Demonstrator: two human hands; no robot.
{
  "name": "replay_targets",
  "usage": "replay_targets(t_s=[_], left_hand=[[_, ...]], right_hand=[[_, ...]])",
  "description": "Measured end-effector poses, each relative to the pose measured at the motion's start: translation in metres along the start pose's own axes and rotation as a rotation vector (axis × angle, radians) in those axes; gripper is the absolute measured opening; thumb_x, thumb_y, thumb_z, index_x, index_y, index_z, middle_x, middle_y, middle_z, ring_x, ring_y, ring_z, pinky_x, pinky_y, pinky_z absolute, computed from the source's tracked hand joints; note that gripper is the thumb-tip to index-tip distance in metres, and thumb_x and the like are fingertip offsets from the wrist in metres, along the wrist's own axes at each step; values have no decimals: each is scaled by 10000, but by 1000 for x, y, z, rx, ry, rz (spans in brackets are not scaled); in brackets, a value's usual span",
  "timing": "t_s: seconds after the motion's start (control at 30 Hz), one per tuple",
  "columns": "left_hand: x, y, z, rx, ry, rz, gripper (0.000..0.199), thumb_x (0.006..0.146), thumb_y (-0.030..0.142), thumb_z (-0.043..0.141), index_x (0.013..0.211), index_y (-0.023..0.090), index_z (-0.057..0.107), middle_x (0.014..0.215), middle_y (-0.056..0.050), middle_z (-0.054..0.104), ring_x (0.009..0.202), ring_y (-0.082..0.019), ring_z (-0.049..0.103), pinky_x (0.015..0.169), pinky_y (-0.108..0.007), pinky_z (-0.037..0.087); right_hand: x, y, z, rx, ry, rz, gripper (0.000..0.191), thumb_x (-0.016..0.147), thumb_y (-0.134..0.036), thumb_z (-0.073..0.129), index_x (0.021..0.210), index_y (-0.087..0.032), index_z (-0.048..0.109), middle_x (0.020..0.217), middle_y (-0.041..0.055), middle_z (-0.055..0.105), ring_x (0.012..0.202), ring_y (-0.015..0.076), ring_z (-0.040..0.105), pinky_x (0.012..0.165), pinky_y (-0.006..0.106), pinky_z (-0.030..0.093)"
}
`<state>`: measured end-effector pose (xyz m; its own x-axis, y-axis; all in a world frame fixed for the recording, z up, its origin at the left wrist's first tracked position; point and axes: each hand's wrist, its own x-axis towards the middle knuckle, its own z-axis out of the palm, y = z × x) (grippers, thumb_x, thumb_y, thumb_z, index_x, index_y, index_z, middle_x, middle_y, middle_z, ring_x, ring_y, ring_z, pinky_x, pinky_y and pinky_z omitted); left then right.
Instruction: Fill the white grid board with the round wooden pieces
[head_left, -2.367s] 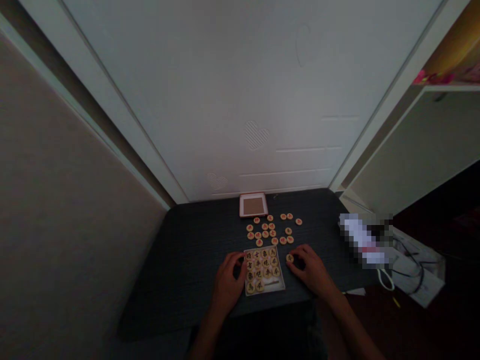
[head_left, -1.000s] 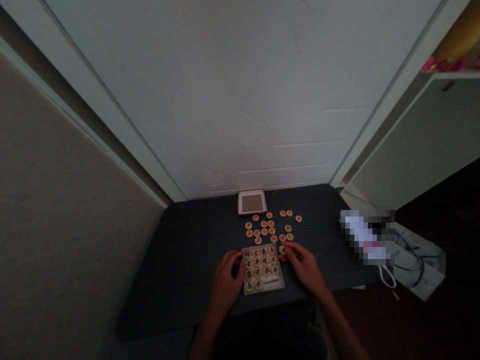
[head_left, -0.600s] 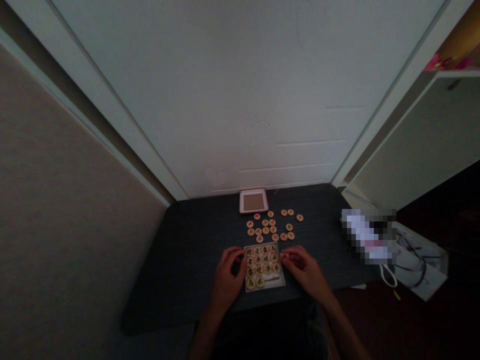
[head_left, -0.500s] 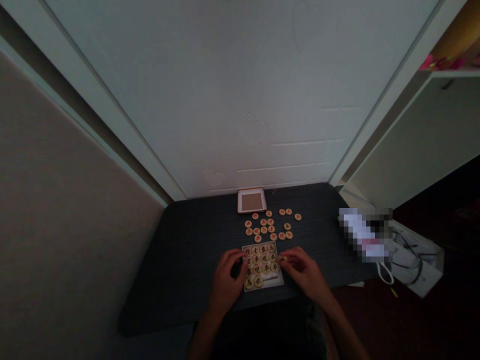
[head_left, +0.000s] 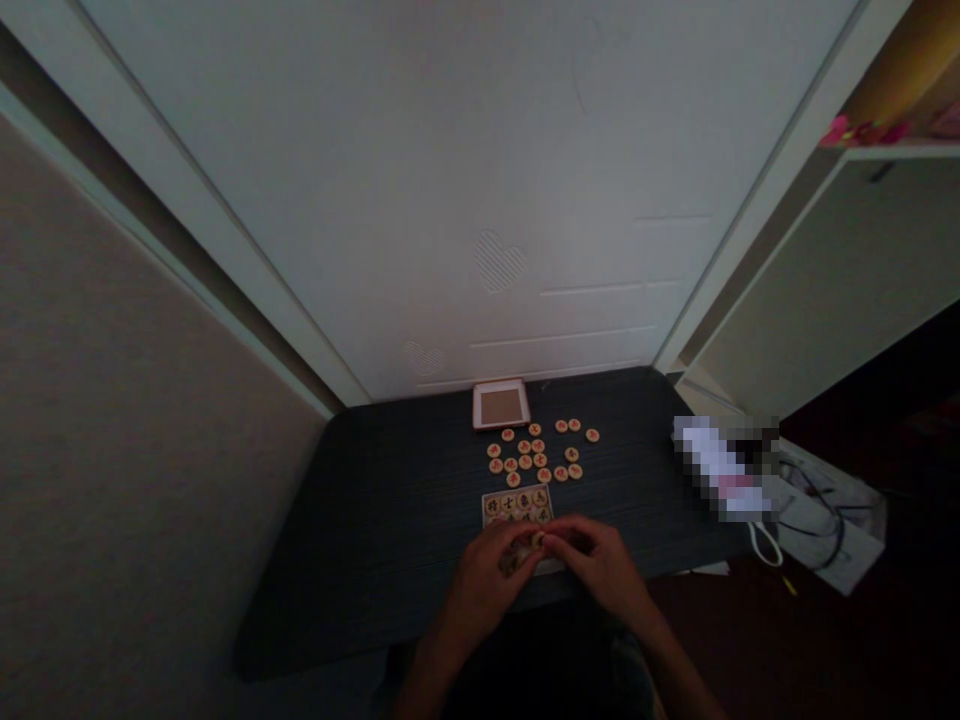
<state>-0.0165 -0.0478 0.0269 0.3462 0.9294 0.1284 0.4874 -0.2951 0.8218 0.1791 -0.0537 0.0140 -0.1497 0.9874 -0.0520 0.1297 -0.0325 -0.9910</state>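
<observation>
My left hand (head_left: 491,572) and my right hand (head_left: 600,555) meet over the near half of a shallow white tray (head_left: 553,567). Between their fingertips is one small round Chinese chess piece (head_left: 538,540), pinched from both sides. Black-marked Chinese chess pieces (head_left: 508,503) lie in rows in the tray's far part; my hands cover most of the nearer ones. Beyond the tray, several red-marked Chinese chess pieces (head_left: 525,461) are scattered face up on the dark table.
A white-rimmed box lid (head_left: 501,405) with a brown inside rests at the back of the dark table (head_left: 375,510), by the white panel (head_left: 480,180). To the right, a pale box (head_left: 832,540) holds cables, next to a blurred white item (head_left: 720,470).
My right hand has moved left with the piece, from the tray's right edge to over its middle. My left hand has come in from the left edge to meet it.
</observation>
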Motion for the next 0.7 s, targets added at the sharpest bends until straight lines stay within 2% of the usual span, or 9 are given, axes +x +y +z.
replay_targets(t_s=[0.27, 0.4, 0.53, 0.7], left_hand=[[2, 0, -1, -28, -19, -61, 164, 899, 374, 647, 1007, 270, 712, 955, -29, 747, 854, -216, 692, 818, -350, 575], [4, -4, -3, -26, 10, -75, 151, 885, 358, 666, 988, 256, 708, 929, -23, 747, 811, -205, 689, 795, -340, 575], [7, -3, -12, -23, 31, -25, 206, 925, 333, 620, 1094, 273, 722, 1008, -32, 756, 861, -200, 706, 819, -333, 582], [9, 1, -20, -1, 4, -6, 225, 953, 306, 570, 1105, 287, 735, 1088, -34, 762, 988, -222, 711, 918, -372, 565]], right_hand=[[0, 3, -2, -138, 1, -45, 260, 891, -479, 658, 933, -256, 787, 929, 38, 790, 891, 243, 727, 833, 337, 557], [0, 6, -4, -162, 18, -58, 251, 911, -454, 631, 954, -255, 777, 923, 34, 787, 862, 231, 721, 782, 314, 559], [4, 15, -5, -219, 109, -100, 236, 912, -434, 629, 958, -248, 768, 917, 46, 780, 854, 234, 713, 772, 319, 553], [9, 25, -6, -313, 170, -163, 254, 923, -437, 604, 924, -243, 768, 856, 56, 761, 782, 227, 693, 729, 320, 542]])
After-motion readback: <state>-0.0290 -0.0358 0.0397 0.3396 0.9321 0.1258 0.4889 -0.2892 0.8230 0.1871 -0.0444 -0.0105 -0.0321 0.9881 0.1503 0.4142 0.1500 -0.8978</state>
